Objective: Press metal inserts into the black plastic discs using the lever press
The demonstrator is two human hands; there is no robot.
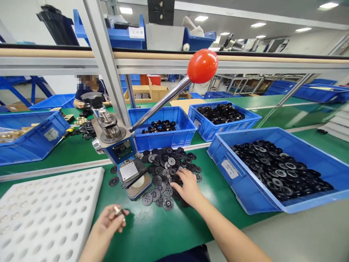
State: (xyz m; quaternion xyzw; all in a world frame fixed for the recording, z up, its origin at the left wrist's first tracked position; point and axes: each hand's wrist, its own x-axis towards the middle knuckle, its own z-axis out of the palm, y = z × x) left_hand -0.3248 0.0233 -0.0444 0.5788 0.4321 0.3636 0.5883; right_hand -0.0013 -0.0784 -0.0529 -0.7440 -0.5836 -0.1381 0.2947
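Observation:
My left hand [107,225], closed in a pinch, holds a small metal fitting [119,211] with a pale tip and a darker end, above the green tabletop. My right hand [187,185] reaches over a pile of black slotted discs [160,174]. Its thumb and fingers are apart, and the fingertips touch the pile. Between and beyond the hands stands a hand press [120,145] with a long steel lever [160,103] ending in a red knob [203,66]. At its base is a metal block [129,171] with a round pale piece partly hidden beneath.
At left lies a white foam tray [94,182] with rows of round holes. A blue bin of black rings [245,196] stands at right. More blue bins [169,140] line the back, below a shelf rail [152,63]. A screwdriver [67,134] leans by the left bin. Another person [91,89] sits beyond.

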